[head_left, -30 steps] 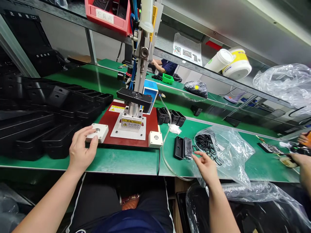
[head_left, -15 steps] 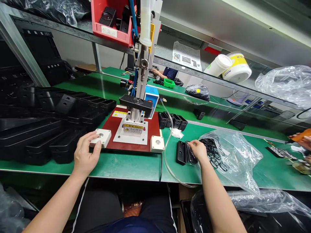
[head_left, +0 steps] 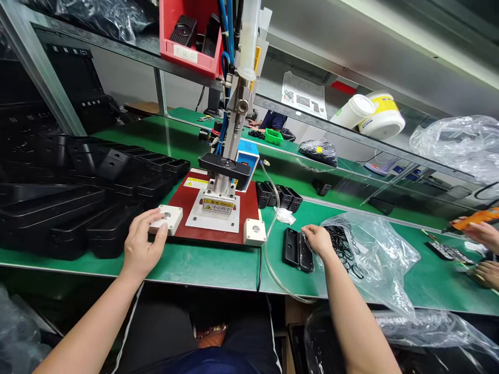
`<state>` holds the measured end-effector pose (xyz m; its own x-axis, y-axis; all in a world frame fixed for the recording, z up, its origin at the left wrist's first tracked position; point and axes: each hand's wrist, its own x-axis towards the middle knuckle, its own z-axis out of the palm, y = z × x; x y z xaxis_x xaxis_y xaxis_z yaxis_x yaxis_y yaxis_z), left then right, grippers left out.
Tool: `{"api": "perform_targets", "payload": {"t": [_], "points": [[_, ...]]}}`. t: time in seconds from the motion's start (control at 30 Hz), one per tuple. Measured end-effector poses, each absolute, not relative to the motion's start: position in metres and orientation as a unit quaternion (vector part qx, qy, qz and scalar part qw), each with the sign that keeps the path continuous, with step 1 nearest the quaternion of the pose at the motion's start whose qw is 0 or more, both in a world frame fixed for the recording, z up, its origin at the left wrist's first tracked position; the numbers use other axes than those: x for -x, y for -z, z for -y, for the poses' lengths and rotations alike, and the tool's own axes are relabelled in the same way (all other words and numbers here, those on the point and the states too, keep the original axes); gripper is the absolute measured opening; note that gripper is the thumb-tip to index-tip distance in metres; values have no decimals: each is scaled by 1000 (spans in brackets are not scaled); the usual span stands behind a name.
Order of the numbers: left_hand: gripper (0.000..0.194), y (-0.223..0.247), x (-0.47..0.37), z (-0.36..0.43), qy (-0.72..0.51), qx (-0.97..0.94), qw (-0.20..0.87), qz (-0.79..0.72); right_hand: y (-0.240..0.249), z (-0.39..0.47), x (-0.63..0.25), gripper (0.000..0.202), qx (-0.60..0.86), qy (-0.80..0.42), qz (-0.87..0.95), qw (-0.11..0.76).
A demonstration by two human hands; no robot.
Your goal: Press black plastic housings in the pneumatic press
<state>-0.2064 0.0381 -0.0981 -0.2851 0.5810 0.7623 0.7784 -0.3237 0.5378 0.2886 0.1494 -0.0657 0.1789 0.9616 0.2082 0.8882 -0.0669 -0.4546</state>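
Top: dark navy cloth, which showed well below the green table.
Trousers: black or nearly so, and they began to show just under the table's front edge.
Stripes: thin and white, one down each trouser leg below the table.
Left hand: bare, with a bare forearm.
Right hand: also bare along the forearm.

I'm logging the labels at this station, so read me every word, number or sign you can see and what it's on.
"小心伤手", with fainter "INJURE HAND" beneath: the warning label on the press; its top line is blurred.
"不良品", slightly blurred: the red bin.
Warning triangle: the yellow sticker; its words are too small.
Too small or blurred: the printed sheet, yellow-and-white bucket, dark panel at left.
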Motion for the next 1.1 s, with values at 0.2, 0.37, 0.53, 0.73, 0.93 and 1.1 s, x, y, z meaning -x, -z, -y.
{"api": "perform_targets", "payload": {"t": [0.2, 0.37, 0.53, 0.73, 0.93, 1.1], "points": [[24, 98, 207, -39, 564, 591, 85, 571, 41, -136, -278, 50, 682, -37, 643, 345], [24, 99, 208, -39, 563, 593, 85, 570, 15, -127, -271, 55, 658, 25, 619, 427], [24, 99, 208, -39, 565, 592, 88, 568, 6, -121, -267, 55, 645, 56, 607, 461], [24, 100, 208, -40, 565, 593, 89, 567, 11, -116, -261, 59, 619, 38, 655, 431], [24, 99, 208, -39, 564, 590, 86, 571, 17, -114, -262, 58, 620, 54, 649, 437], [24, 99, 208, -39, 563, 589, 81, 575, 10, -104, -265, 57, 624, 75, 638, 445]]}}
